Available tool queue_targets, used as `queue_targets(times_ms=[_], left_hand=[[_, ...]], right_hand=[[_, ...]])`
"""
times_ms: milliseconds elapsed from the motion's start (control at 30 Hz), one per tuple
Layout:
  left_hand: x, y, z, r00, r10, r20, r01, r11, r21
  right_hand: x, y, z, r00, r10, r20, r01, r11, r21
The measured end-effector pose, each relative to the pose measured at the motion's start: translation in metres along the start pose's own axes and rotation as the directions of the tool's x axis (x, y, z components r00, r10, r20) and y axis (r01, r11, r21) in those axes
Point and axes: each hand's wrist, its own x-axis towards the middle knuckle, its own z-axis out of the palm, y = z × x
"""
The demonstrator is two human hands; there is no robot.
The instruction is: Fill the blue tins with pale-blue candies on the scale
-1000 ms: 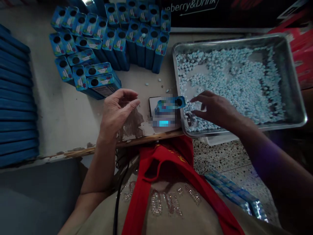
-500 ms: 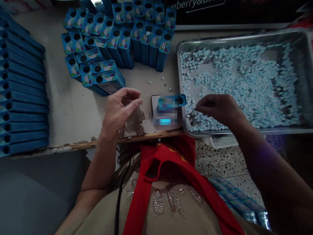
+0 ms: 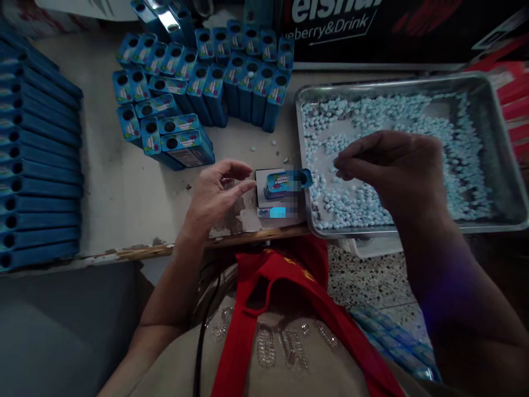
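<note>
A small blue candy box (image 3: 285, 182) with a round hole in its top stands on a little white scale (image 3: 264, 194) at the table's front edge. My left hand (image 3: 217, 194) rests just left of the scale, fingers loosely curled and empty. My right hand (image 3: 394, 168) hovers above the metal tray (image 3: 502, 149), fingertips pinched together near the box's hole; what they hold is too small to name. Pale blue candies (image 3: 413, 132) cover the tray's floor.
Several blue boxes (image 3: 206, 77) stand and lie in a cluster at the back of the table. A stack of flat blue packs (image 3: 37, 165) fills the left side. A dark carton (image 3: 372, 27) stands behind the tray. A few loose candies (image 3: 264, 146) lie on the table.
My right hand has lifted out of the candies and pinched its fingers, now raised near the box. My left hand has shifted slightly toward the scale.
</note>
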Motion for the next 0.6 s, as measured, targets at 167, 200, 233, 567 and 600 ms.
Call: queue_targets(times_ms=[167, 200, 233, 567, 600], left_hand=[[-0.001, 0.007, 0.006, 1.0, 0.015, 0.021, -0.014, 0.999, -0.042], [-0.001, 0.007, 0.007, 1.0, 0.02, 0.02, -0.02, 0.999, -0.044], [-0.001, 0.007, 0.007, 1.0, 0.025, 0.016, -0.024, 0.999, -0.046], [0.001, 0.006, 0.006, 0.999, 0.036, 0.026, -0.036, 0.999, -0.017], [0.001, 0.006, 0.007, 0.999, 0.039, 0.024, -0.038, 0.999, -0.016]], right_hand=[[0.001, -0.009, 0.016, 0.951, -0.223, 0.213, 0.272, 0.932, -0.239], [0.001, -0.008, 0.017, 0.937, -0.246, 0.247, 0.312, 0.907, -0.283], [0.001, -0.006, 0.017, 0.926, -0.261, 0.272, 0.341, 0.887, -0.311], [0.0, 0.001, 0.017, 0.895, -0.285, 0.342, 0.407, 0.835, -0.369], [0.0, 0.001, 0.017, 0.894, -0.287, 0.344, 0.411, 0.832, -0.373]])
